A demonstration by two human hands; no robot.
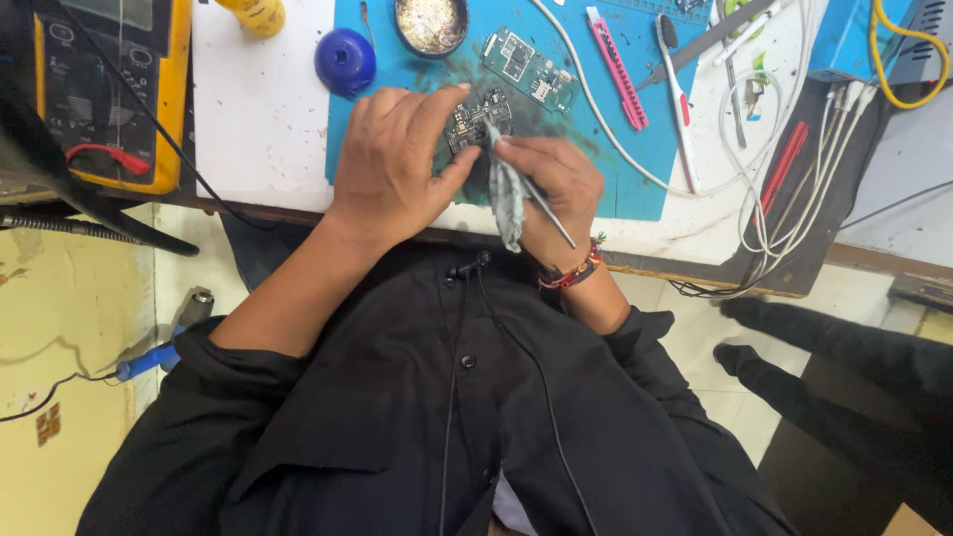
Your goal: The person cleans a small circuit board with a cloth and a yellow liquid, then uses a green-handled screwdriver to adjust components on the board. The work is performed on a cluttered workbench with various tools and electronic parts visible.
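Head view looks straight down on two bare forearms reaching from black sleeves to the edge of a workbench; the left hand (395,164) lies palm-down, fingers arched, its fingertips and thumb pinning a small dark circuit board (477,119) flat on the blue mat (615,169); the right hand (554,189), wrist bent inward and wearing red thread bracelets (574,273), is clenched around a thin metal tool (544,208) and a crumpled, grey-stained cloth (507,199) whose twisted tip touches the board; the mat is smooth and smudged black around the board; beyond it lie a second green board (529,67), a round blue cap (345,62) and a tin of brassy wool (431,24).
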